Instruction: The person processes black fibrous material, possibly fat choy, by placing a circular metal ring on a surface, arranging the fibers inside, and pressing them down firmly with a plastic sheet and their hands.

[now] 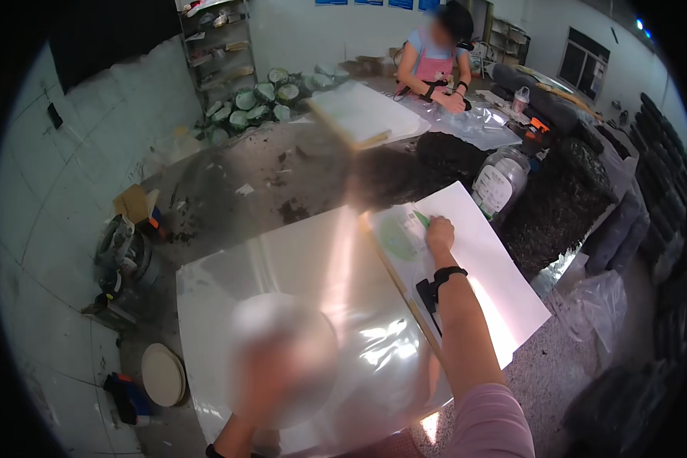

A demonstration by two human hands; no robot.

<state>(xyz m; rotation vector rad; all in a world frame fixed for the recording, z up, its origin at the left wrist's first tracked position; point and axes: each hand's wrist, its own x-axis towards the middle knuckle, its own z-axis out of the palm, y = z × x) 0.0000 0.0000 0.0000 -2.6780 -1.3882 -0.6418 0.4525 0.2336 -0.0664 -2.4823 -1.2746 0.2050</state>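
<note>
Grip curled, its hold unclear: right hand [440, 233] stretched forward over white paper [477, 237]; left hand [271, 378] low, grip too blurred to tell.

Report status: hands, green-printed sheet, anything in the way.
Left hand blurred, grip unclear. Right hand curled at green-printed sheet. Sheet atop larger white sheet. Nothing visibly blocking right hand.
</note>
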